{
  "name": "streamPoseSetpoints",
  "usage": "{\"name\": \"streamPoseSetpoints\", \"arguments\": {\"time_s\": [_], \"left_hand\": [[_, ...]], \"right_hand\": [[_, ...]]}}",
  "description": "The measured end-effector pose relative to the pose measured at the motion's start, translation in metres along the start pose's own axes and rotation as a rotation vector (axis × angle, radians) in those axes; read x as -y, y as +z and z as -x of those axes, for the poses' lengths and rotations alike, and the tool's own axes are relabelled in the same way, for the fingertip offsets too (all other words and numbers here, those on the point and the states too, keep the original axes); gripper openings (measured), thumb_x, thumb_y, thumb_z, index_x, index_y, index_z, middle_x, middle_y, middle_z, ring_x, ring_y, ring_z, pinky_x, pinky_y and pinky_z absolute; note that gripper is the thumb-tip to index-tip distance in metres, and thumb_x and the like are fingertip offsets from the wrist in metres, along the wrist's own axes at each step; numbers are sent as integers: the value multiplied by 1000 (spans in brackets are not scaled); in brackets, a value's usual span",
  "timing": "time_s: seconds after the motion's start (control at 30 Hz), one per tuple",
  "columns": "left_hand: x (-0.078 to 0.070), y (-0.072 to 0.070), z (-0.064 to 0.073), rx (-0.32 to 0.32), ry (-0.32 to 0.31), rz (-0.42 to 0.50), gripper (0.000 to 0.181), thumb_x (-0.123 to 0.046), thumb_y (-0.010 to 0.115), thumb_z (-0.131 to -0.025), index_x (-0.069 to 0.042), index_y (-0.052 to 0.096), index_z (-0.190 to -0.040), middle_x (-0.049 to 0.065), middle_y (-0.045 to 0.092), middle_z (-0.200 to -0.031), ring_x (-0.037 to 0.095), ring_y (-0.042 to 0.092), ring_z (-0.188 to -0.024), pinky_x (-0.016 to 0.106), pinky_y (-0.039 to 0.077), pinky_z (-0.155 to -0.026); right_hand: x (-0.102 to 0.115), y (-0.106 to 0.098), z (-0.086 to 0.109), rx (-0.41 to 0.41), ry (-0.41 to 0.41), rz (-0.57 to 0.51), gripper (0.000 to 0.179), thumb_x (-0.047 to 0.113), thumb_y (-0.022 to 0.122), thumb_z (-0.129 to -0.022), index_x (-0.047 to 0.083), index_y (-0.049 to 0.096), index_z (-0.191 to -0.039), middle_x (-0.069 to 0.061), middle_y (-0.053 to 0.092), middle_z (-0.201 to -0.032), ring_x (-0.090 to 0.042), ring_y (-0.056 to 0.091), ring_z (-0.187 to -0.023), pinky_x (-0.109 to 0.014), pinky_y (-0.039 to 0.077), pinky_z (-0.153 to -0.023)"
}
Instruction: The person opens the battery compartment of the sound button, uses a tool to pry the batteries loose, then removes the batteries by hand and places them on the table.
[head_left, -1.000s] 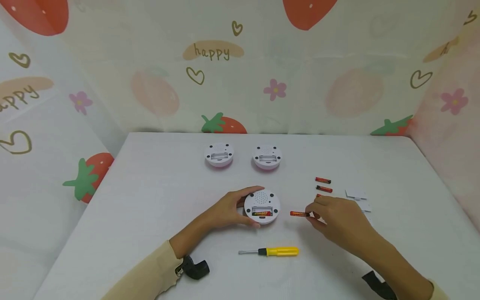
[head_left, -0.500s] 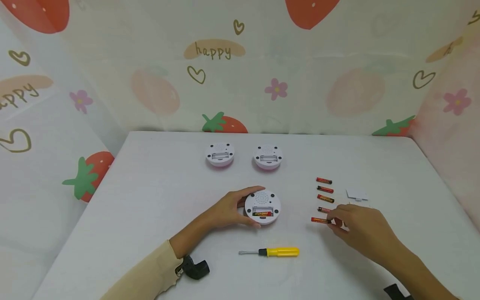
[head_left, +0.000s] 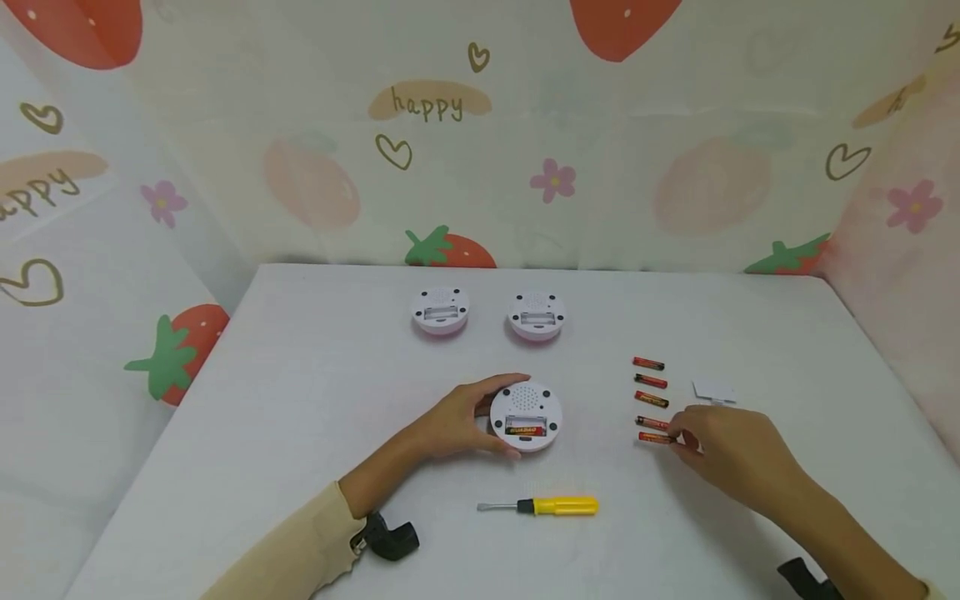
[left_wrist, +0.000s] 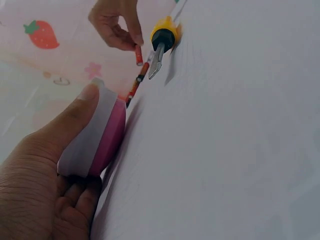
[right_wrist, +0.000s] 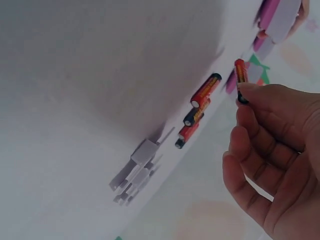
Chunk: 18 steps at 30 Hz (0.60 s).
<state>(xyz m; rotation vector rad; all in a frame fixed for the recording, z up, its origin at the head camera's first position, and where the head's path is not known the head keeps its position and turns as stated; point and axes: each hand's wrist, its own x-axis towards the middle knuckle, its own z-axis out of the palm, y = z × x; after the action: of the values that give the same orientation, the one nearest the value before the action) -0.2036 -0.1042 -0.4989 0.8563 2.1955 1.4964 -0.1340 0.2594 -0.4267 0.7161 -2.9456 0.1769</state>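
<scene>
My left hand (head_left: pixel 453 423) grips a round white device (head_left: pixel 525 395) by its side, thumb in front and fingers behind. Its underside faces up. One battery (head_left: pixel 526 432) lies in the lower half of its uncovered compartment; the upper half holds none. The left wrist view shows the device's pink body (left_wrist: pixel 114 135) under the white base. With thumb and fingertips, my right hand (head_left: pixel 738 450) pinches a red and black battery (right_wrist: pixel 241 72) by its dark end, raised off the table in the right wrist view. Several similar batteries (head_left: pixel 651 400) lie in a column beside it.
Two more such devices, one left (head_left: pixel 440 310) and one right (head_left: pixel 536 315), stand upside down at the back with bare compartments. A yellow-handled screwdriver (head_left: pixel 564 506) lies in front. White battery covers (head_left: pixel 714 390) lie at the right, partly hidden by my right hand.
My right hand has moved right with the battery, from near the device to the front end of the battery column. My left hand and the device stay put.
</scene>
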Motion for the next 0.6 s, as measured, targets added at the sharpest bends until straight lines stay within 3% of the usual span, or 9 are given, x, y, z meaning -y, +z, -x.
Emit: {"name": "streamPoseSetpoints", "arguments": {"time_s": [0.33, 0.6], "left_hand": [[0, 0, 0, -2, 11, 2, 96, -20, 95, -71, -25, 45, -153, -9, 52, -147, 7, 56, -127, 25, 43, -111], [0, -1, 1, -3, 15, -14, 95, -22, 95, -72, -28, 45, -152, -10, 52, -147, 6, 56, -127, 25, 43, -111]], "right_hand": [[0, 4, -12, 108, 35, 11, 13, 11, 85, -78, 18, 75, -81, 13, 46, -63, -7, 42, -59, -25, 36, -49], [-2, 6, -19, 174, 10, 38, 16, 10, 84, -79, 20, 73, -77, 12, 53, -63, -8, 45, -60, -28, 40, -50]]}}
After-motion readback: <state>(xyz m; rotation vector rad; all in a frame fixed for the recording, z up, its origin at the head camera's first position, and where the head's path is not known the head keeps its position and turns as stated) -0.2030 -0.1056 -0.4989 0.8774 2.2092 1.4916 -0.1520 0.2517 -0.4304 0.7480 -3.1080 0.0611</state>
